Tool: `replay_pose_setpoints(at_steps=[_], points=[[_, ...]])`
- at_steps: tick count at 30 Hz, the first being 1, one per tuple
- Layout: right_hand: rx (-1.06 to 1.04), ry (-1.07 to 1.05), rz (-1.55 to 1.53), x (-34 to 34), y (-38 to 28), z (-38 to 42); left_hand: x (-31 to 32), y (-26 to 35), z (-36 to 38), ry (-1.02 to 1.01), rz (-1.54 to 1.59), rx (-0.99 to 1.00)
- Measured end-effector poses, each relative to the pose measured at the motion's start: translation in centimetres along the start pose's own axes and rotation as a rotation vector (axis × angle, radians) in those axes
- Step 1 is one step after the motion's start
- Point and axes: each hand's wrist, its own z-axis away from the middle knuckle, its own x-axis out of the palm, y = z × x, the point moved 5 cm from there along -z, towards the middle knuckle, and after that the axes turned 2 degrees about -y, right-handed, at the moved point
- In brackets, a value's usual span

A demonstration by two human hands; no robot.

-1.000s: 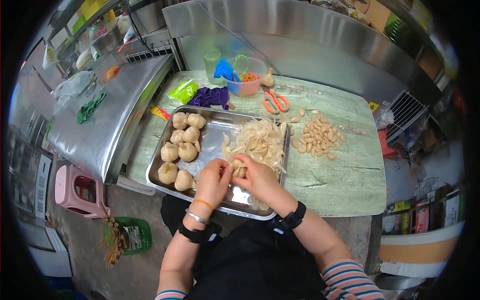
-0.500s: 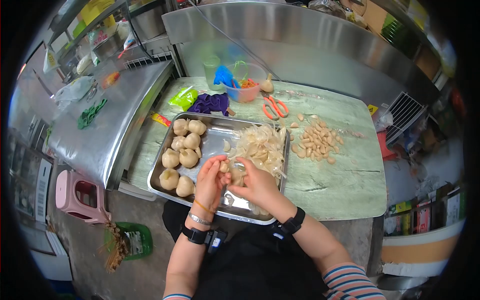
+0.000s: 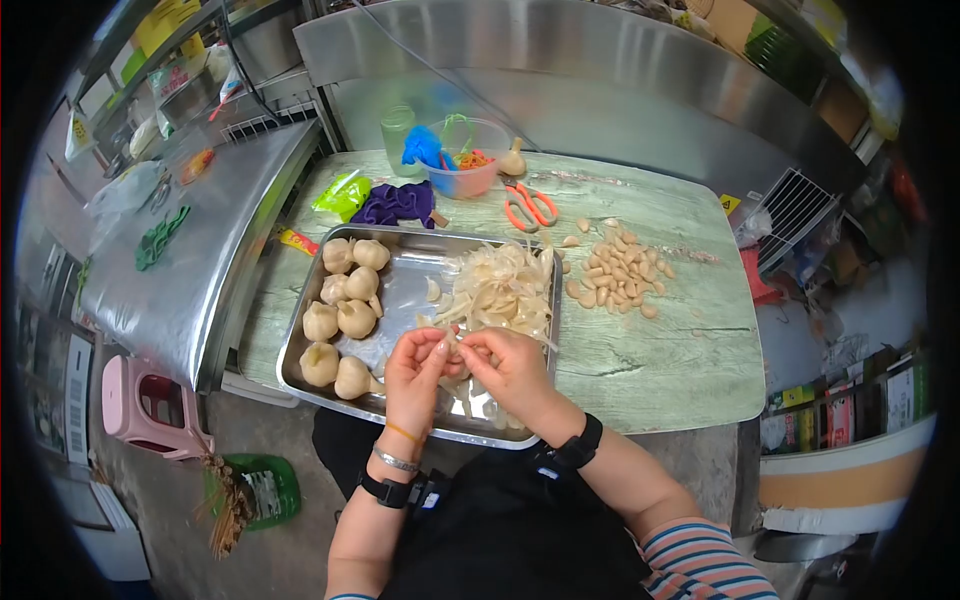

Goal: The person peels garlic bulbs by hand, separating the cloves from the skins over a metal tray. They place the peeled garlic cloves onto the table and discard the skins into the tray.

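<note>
My left hand (image 3: 412, 368) and my right hand (image 3: 508, 368) meet above the front of a steel tray (image 3: 408, 290). Thumbs and fingertips of both pinch a small garlic clove (image 3: 453, 349), partly hidden by the fingers. Whole garlic bulbs (image 3: 355, 318) lie along the tray's left side, several of them. A heap of papery garlic skins (image 3: 500, 283) fills its right side, and more skins lie beneath my hands. Right of the tray, a pile of peeled garlic cloves (image 3: 622, 268) rests on the tabletop.
Orange-handled scissors (image 3: 530, 207) lie behind the tray, near a clear plastic bowl (image 3: 472, 184) and a single bulb (image 3: 511, 160). A purple cloth (image 3: 393, 205) and green packet (image 3: 343, 197) are at back left. A steel counter (image 3: 215, 240) stands left, a pink stool (image 3: 150, 405) below.
My right hand has closed in from a spread grip, and its fingertips now meet the left hand's at the clove. The whole view has shifted slightly.
</note>
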Motion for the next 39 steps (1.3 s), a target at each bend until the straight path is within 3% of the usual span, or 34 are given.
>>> replay_pose_setpoints(at_steps=[5, 7, 11, 17, 29, 34, 37, 39], points=[[0.039, -0.014, -0.007, 0.0, -0.8, -0.3, 0.0, -0.2, -0.1, 0.054, 0.077, 0.004], [-0.113, 0.004, 0.035, 0.1, -1.0, -0.2, 0.0, 0.0, 0.0, 0.055, 0.096, -0.008], [-0.201, 0.036, 0.131, 0.2, -0.5, 0.0, 0.2, 0.0, 0.1, 0.059, 0.099, -0.032], [-0.103, 0.017, 0.205, -0.2, -0.4, -0.1, 0.3, -0.1, 0.2, 0.014, 0.004, -0.063], [0.168, -0.058, -0.202, -0.2, 0.9, -0.2, 0.9, -0.2, 0.4, -0.147, 0.052, -0.137], [0.136, 0.211, -0.144, -0.9, 6.5, -1.0, 0.7, 0.4, 0.4, -0.155, 0.187, -0.134], [0.313, 0.17, -0.157, -0.9, 8.4, -1.4, 0.4, 0.1, 0.4, -0.135, 0.24, -0.132], [0.262, 0.06, -0.129, -0.8, 5.2, -0.9, 0.0, -0.1, 0.3, -0.107, 0.248, -0.124]])
